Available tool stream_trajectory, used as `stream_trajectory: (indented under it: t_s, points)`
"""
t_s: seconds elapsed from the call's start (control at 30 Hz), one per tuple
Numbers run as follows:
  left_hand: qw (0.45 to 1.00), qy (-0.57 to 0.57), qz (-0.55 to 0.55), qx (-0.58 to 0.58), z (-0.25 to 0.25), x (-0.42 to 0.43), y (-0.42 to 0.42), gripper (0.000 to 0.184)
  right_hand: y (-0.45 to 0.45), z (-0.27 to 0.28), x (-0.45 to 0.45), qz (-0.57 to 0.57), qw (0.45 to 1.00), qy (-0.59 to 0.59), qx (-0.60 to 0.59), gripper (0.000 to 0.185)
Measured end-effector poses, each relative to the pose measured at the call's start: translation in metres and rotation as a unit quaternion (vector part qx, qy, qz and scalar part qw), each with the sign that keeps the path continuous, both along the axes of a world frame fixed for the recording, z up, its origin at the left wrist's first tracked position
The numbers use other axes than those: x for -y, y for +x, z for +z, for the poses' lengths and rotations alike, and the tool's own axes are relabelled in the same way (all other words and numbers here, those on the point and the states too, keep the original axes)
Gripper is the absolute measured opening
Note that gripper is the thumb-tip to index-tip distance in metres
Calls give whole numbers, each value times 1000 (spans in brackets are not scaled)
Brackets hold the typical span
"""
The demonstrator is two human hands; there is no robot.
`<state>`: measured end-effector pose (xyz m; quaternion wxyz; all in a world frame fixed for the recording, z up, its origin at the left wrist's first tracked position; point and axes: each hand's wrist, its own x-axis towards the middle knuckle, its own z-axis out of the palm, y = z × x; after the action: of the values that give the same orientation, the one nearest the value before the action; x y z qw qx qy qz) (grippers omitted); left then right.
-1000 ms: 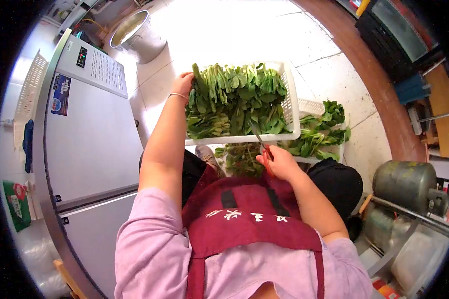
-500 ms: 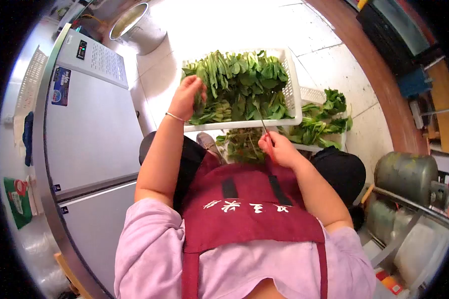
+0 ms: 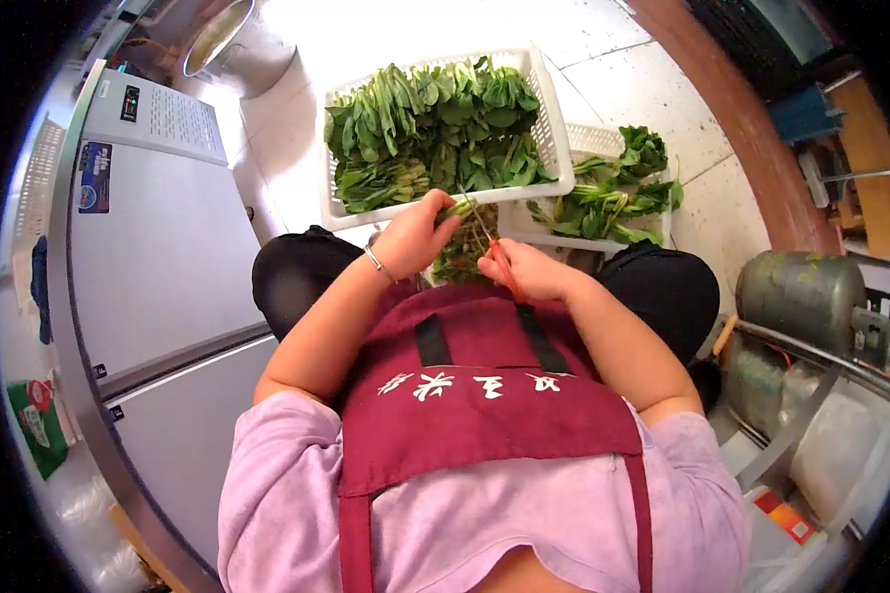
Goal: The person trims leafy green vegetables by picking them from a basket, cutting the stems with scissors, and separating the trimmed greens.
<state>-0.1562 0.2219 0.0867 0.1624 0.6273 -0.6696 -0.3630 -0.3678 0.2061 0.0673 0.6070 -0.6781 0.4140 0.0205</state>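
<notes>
My left hand (image 3: 420,235) is closed around a leafy green stalk (image 3: 460,209), its pale end pointing right. My right hand (image 3: 532,270) grips red-handled scissors (image 3: 505,265), with the blades at the cut end of the stalk. Both hands are just in front of a white plastic crate (image 3: 561,190). Inside the crate, bunches of leafy greens (image 3: 445,109) lie in rows. Below my hands, a heap of greens (image 3: 452,265) shows partly, the rest hidden by my hands and apron.
A second white basket (image 3: 595,140) with more greens (image 3: 613,203) stands to the right. At the far left back is a metal pot (image 3: 242,54). A freezer (image 3: 158,237) lines the left side. A metal rack (image 3: 810,366) with a gas cylinder (image 3: 801,296) is on the right.
My left hand has come from above the crate's left side down and right to the scissors, bringing a stalk. My right hand has moved slightly left. The view has shifted.
</notes>
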Motion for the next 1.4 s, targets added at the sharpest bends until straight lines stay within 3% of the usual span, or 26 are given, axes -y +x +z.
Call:
stream_trajectory:
  t_s: [0.37, 0.83, 1.0, 1.1, 1.13, 1.2, 1.27, 1.4]
  points:
    - [999, -34, 14, -23, -21, -8, -5, 26, -2, 6, 0, 33, 999, -18, -22, 60]
    - [993, 24, -15, 113, -41, -24, 0, 33, 8, -16, -12, 48, 998, 34, -28, 63]
    - [996, -10, 0, 84, -55, -20, 9, 30, 8, -23, -12, -7, 998, 61, -31, 62]
    - [996, 26, 89, -12, -74, 5, 32, 37, 6, -18, -6, -22, 999, 12, -39, 61]
    - [986, 99, 134, -26, -71, 23, 37, 37, 5, -14, -4, -27, 999, -18, -37, 60]
    - [980, 54, 179, -75, -64, 46, 42, 34, 5, -2, -2, -33, 999, 16, -27, 59]
    - [989, -15, 147, 4, -76, 73, 50, 37, 6, 1, -1, -41, 998, 50, -15, 58]
    - [982, -4, 138, 128, -91, 112, 44, 42, 6, -11, -2, 10, 1000, -25, 12, 55]
